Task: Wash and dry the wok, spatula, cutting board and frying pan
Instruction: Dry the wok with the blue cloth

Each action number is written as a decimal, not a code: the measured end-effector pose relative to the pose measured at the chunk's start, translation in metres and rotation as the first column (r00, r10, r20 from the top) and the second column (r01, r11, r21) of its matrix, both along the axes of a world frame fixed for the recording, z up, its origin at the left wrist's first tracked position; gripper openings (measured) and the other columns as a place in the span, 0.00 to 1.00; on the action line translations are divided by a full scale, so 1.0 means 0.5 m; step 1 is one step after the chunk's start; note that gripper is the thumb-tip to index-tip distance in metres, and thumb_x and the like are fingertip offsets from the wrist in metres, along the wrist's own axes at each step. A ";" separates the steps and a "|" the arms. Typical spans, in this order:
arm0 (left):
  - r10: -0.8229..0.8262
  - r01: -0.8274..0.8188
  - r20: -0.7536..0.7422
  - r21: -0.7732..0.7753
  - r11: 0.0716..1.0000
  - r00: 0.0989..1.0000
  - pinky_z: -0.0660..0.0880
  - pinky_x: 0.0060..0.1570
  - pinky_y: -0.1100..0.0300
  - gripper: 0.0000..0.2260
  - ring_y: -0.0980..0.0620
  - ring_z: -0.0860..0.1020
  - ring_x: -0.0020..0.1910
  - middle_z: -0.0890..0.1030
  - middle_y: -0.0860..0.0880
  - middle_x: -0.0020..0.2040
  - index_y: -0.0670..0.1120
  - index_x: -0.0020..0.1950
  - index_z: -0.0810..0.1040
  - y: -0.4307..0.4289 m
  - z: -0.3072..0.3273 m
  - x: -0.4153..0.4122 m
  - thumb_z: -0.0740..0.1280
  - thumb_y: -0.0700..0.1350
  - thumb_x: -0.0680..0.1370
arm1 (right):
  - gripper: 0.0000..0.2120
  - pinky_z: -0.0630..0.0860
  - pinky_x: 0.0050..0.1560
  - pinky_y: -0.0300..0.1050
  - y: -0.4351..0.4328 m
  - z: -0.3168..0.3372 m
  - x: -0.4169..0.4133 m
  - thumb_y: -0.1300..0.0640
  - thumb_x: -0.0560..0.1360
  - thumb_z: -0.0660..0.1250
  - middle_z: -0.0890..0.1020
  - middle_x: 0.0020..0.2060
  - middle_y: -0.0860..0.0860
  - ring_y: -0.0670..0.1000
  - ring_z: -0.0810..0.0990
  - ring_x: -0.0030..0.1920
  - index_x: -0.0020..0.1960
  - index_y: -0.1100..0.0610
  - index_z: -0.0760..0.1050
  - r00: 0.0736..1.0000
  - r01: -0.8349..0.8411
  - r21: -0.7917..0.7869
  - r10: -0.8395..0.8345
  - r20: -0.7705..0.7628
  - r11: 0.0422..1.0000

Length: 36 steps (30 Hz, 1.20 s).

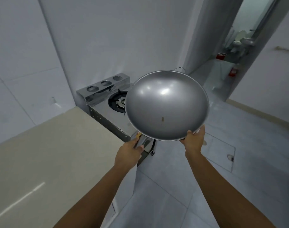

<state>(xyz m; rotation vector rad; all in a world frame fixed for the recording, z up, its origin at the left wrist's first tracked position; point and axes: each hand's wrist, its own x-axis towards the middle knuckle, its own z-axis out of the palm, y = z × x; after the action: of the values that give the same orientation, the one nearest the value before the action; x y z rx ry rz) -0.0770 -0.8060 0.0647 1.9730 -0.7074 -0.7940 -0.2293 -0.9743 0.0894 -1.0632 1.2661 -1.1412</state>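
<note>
wok (166, 106) held up in front of the stove (107, 111)
right grip (194, 137) clasps the wok's near rim, bowl tilted up just beyond it; left grip (130, 152) curls round a shiny metal handle (140, 140) below the rim, counter (50, 153) at its left.

White walls (107, 38), pale tiled floor (239, 137), beige counter (50, 153), steel gas stove (107, 111) beside it — open doorway (239, 55) far right
</note>
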 end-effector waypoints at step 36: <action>0.746 -0.741 0.009 0.123 0.660 0.666 0.80 0.43 0.45 0.09 0.48 0.81 0.39 0.81 0.47 0.40 0.53 0.60 0.75 -0.625 -0.071 0.184 0.62 0.49 0.79 | 0.35 0.79 0.54 0.61 -0.740 -0.104 0.664 0.70 0.81 0.56 0.62 0.76 0.54 0.62 0.71 0.68 0.80 0.46 0.48 0.429 -0.849 0.253 0.884 -0.185 0.465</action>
<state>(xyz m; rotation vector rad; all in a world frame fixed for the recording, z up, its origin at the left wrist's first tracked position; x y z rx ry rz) 0.0150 -1.1186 0.0291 2.0840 0.2244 -0.3554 0.1026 -1.3443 0.0373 -1.5632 0.7426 -0.0701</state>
